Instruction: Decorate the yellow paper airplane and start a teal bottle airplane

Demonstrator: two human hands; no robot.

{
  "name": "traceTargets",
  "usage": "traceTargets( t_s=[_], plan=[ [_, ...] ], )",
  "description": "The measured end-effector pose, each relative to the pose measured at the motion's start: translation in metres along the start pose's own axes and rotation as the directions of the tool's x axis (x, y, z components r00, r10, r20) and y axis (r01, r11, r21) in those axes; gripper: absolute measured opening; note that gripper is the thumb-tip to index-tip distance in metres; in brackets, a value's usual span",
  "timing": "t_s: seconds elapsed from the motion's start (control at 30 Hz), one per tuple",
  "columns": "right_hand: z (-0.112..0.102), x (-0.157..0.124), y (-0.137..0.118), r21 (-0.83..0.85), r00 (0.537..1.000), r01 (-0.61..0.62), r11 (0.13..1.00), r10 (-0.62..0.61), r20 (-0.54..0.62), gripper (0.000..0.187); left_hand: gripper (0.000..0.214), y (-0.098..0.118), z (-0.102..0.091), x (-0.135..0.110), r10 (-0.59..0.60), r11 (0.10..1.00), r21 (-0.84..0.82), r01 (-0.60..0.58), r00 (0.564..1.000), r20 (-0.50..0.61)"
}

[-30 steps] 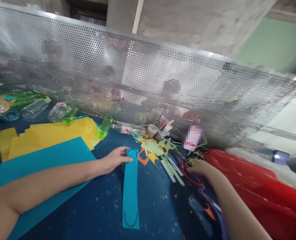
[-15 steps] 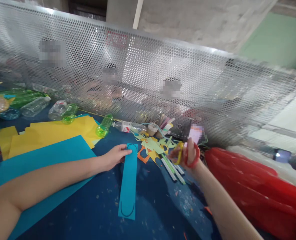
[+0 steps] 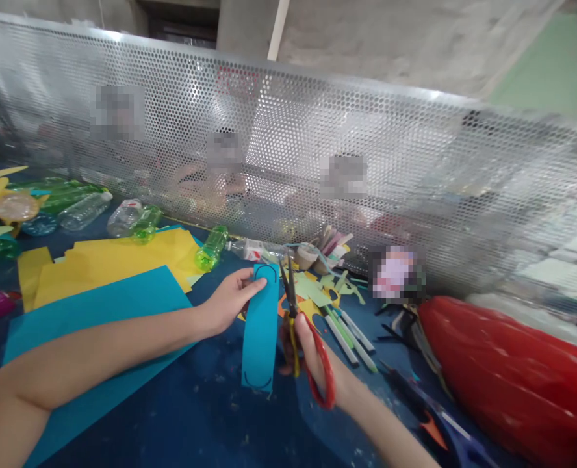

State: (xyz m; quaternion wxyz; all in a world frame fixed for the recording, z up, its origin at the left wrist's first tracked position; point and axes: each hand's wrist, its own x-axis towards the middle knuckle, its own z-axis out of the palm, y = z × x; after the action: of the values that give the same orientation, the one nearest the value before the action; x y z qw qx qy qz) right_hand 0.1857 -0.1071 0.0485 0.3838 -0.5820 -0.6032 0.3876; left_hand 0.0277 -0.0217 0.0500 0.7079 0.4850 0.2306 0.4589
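Note:
Between thumb and fingers, my left hand (image 3: 234,296) pinches the upper end of a blue paper strip (image 3: 260,331). Dark curved lines are drawn near both ends of the strip, and it hangs slightly bowed over the table. My right hand (image 3: 312,351) is wrapped round the handles of a pair of scissors (image 3: 292,305), one loop red and one yellow. The scissor blades point up, a little apart, just right of the strip's top end; I see no cut in the strip. Part of the fingers behind the handles is in shadow.
Blue sheets (image 3: 103,325) and yellow sheets (image 3: 117,260) lie at left. Plastic bottles (image 3: 213,248) line the perforated metal screen (image 3: 288,143). Paper scraps (image 3: 318,289) and markers (image 3: 351,338) lie beyond my right hand. A red plastic bag (image 3: 507,364) sits at right. People are behind the screen.
My right hand has brought the scissors leftward and down, close to the strip, with the blades now pointing up. My left hand has raised the strip off the table. The view has shifted slightly.

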Motion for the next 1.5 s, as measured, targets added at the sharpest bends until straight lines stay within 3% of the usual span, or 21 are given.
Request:
traceTargets(
  t_s=[0.1,0.57,0.83,1.23,1.5],
  plan=[
    [-0.001,-0.005,-0.004,-0.007,0.992,-0.09,0.996,0.09,0.086,0.05,0.03,0.0,0.003,-0.003,-0.019,1.0,-0.005,0.019,1.0,0.014],
    [-0.006,-0.006,0.005,-0.249,0.994,0.061,0.966,-0.036,0.104,0.045,0.03,0.001,0.002,-0.007,0.043,0.993,0.111,-0.046,0.999,0.03],
    [-0.009,-0.008,-0.005,-0.331,0.991,0.124,0.935,-0.1,0.088,0.042,0.03,0.003,0.003,-0.008,0.084,0.981,0.173,-0.089,0.996,0.032],
    [-0.007,-0.002,-0.001,-0.361,0.995,0.101,0.927,-0.085,0.059,0.046,0.022,0.003,0.0,-0.007,0.123,0.97,0.203,-0.137,0.989,0.079],
    [-0.006,-0.001,0.001,-0.304,0.997,0.054,0.951,-0.035,0.068,0.055,0.024,0.005,0.003,-0.01,0.097,0.949,0.296,-0.105,0.994,0.043]
  ],
)
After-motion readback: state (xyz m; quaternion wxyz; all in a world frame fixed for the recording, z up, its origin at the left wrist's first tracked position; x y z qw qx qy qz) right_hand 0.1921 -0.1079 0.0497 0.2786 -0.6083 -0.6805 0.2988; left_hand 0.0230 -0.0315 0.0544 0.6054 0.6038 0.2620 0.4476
